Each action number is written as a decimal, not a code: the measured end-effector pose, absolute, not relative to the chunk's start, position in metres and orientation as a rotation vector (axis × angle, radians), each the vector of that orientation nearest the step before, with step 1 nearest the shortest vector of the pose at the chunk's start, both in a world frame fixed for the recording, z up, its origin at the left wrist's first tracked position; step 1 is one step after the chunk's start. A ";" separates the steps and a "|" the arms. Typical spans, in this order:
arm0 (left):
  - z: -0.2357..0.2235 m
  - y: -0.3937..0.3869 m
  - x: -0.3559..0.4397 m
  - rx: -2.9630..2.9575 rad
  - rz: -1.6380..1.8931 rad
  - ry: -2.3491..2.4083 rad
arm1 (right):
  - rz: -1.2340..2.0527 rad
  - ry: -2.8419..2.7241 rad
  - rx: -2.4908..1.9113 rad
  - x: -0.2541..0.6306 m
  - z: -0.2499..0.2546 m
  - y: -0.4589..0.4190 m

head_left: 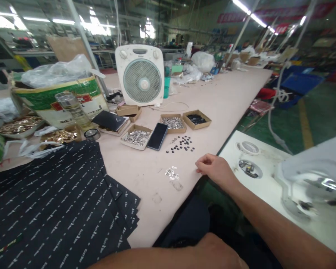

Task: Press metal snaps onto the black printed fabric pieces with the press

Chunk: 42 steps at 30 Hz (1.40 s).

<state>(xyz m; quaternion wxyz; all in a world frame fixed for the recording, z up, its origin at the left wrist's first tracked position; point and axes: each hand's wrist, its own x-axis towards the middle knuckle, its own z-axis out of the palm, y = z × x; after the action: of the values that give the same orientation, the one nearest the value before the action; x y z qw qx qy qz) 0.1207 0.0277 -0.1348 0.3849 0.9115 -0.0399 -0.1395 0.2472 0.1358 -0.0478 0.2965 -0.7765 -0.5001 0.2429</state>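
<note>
My right hand (214, 169) is over the table's near edge, its thumb and fingers curled together. Whatever is between those fingertips, if anything, is too small to make out. Left of it lies a small cluster of silver ring-shaped pieces (172, 173). Beyond these, round black snap-like pieces (184, 145) are scattered, with a few small silver bits beside them. My left hand (220, 251) is low at the bottom edge, in front of my lap; its fingers are hidden. Dark printed fabric sheets (58, 201) are stacked at the left.
Open boxes hold silver pieces (136, 137), more silver pieces (173, 122) and black pieces (196, 118). Near them are a phone (157, 136), a black notebook (109, 121), a glass bottle (74, 110) and a fan (141, 76). A white sewing machine (310, 179) stands at the right.
</note>
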 end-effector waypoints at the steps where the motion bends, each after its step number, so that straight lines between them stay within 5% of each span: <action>1: -0.132 0.028 0.117 2.366 -0.312 -0.090 | 0.712 -1.292 -2.012 0.251 -0.047 0.109; 8: -0.110 0.019 0.089 2.654 0.066 -0.254 | 0.785 -0.770 -1.931 0.244 -0.075 -0.098; 14: -0.103 -0.010 0.068 2.761 0.361 -0.575 | 0.780 -0.509 -1.812 0.195 -0.081 -0.186; 25: -0.058 -0.028 0.050 2.707 0.728 -0.584 | 0.592 -0.856 -1.828 0.175 -0.053 -0.223; 42: -0.050 -0.033 0.045 2.722 0.727 -0.552 | 0.528 -0.910 -1.802 0.168 -0.054 -0.224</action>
<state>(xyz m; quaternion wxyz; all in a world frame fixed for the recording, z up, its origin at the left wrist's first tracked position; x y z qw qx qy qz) 0.0447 -0.0329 -0.0496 0.1347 0.9395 -0.1905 0.2509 0.1678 -0.2237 -0.0543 0.5034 -0.7462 -0.3769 0.2187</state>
